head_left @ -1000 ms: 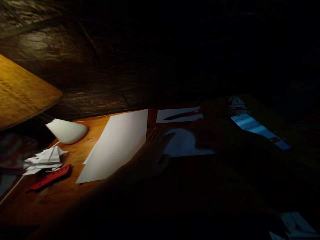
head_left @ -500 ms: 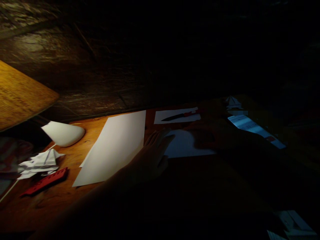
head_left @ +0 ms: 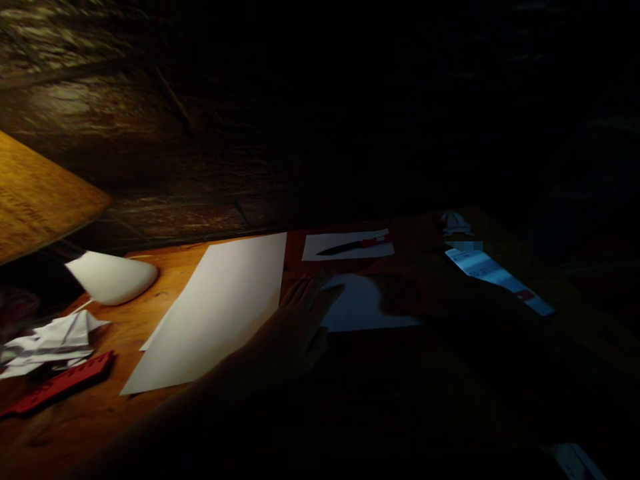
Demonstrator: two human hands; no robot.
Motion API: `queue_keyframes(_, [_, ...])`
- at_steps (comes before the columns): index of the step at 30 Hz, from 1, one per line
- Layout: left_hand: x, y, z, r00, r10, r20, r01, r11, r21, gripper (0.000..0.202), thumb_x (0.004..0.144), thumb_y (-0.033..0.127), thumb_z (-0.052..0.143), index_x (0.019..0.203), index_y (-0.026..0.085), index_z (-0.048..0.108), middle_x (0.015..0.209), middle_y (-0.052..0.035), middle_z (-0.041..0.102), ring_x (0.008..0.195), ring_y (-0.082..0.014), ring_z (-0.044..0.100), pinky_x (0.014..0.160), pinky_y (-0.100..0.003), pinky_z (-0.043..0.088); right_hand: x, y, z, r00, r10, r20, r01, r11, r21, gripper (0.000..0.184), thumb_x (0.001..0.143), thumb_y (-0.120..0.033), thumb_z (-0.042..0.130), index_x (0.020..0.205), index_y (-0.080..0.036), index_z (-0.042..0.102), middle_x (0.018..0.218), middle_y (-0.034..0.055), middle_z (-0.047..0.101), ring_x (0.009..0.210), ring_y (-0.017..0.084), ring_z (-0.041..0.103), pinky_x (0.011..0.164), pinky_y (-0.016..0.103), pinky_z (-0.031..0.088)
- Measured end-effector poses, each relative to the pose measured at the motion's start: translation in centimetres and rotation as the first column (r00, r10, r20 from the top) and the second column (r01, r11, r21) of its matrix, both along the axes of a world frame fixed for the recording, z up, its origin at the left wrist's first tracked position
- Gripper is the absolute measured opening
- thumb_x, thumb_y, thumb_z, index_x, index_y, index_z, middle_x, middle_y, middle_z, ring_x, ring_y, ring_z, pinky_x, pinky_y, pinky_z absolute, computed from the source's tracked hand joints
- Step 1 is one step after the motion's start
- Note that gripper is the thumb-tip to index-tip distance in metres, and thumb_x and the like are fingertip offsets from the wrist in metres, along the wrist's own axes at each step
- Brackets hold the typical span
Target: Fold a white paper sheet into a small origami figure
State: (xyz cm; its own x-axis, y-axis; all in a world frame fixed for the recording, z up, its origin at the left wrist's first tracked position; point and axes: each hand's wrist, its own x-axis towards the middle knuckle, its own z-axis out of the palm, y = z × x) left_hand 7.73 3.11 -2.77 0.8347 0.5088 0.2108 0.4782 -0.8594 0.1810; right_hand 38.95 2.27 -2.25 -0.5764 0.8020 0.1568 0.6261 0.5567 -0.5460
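Note:
My left hand [head_left: 303, 317] lies with its fingers stretched out over the left side of a small white sheet of paper [head_left: 357, 307] on the wooden table. On the sheet's right side, deep in shadow, is my right hand [head_left: 407, 292]; its fingers are too dark to make out. Just beyond the hands, a knife [head_left: 353, 247] with a dark blade and red handle rests on another piece of paper [head_left: 311, 249]. A larger white sheet [head_left: 225, 307] lies left of my left hand, over a second sheet whose edge shows.
At the left stand a white lamp base [head_left: 117, 279] and a yellow lampshade [head_left: 40, 203]. Crumpled or folded paper [head_left: 60, 340] and a red notched strip [head_left: 65, 383] lie below. A lit phone [head_left: 500, 279] and folded paper [head_left: 454, 223] are at the right. A dark wall [head_left: 200, 167] rises behind.
The whole view has shifted, so the things on the table appear slightly lower and farther left. Both hands keep about the same place on the small sheet.

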Motion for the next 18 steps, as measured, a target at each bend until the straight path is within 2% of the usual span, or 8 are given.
queue_keyframes(11, [-0.07,-0.04,0.04,1.000,-0.003,-0.014,0.003,1.000,0.009,0.077,0.082,0.007,0.052,0.154,0.018,0.029,0.159,-0.0170,0.029,0.143,-0.0382,0.035,0.116,-0.061,0.039,-0.11,-0.16,0.32,1.000,0.004,0.028,-0.004,1.000,0.014,0.068,0.085,-0.039,0.072,0.149,-0.031,0.049,0.151,0.0075,0.056,0.136,0.031,0.054,0.112,0.054,0.044])
queue_keyframes(18, [-0.04,0.03,-0.08,1.000,0.001,-0.021,-0.002,1.000,-0.003,0.078,0.082,0.007,0.051,0.155,0.020,0.028,0.159,-0.0167,0.029,0.143,-0.0382,0.035,0.116,-0.063,0.039,-0.10,-0.05,0.25,0.999,0.037,-0.015,-0.037,0.999,0.014,0.067,0.087,-0.043,0.072,0.148,-0.028,0.049,0.149,0.0101,0.056,0.136,0.029,0.054,0.111,0.052,0.045])
